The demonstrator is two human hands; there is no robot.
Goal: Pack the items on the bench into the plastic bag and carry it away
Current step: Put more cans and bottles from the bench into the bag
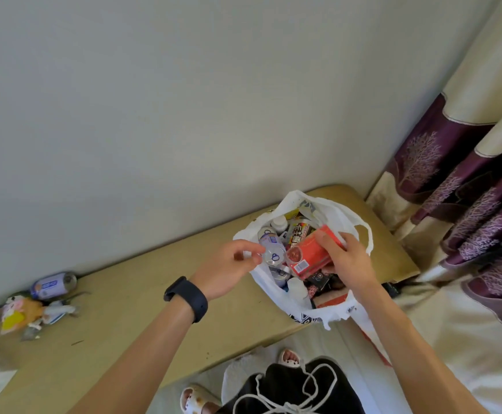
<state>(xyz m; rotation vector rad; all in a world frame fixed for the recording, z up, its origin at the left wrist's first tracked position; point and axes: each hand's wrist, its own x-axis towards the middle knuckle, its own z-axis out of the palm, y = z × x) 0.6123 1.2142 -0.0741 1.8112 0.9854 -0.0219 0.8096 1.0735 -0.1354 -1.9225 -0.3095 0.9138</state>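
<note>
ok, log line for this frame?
right hand: holding red box over bag | left hand: at bag rim, empty | bench: can, wrappers left

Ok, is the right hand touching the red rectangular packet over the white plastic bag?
Touching. The head view shows the right hand gripping the red rectangular packet, fingers wrapped over its top edge.

A person with bare forearms is wearing a black band watch [187, 298] on the left wrist, black trousers [297, 386] with a white drawstring [291, 395] dangling below the watch, and pale, speckled open-toed slippers [194, 398].
</note>
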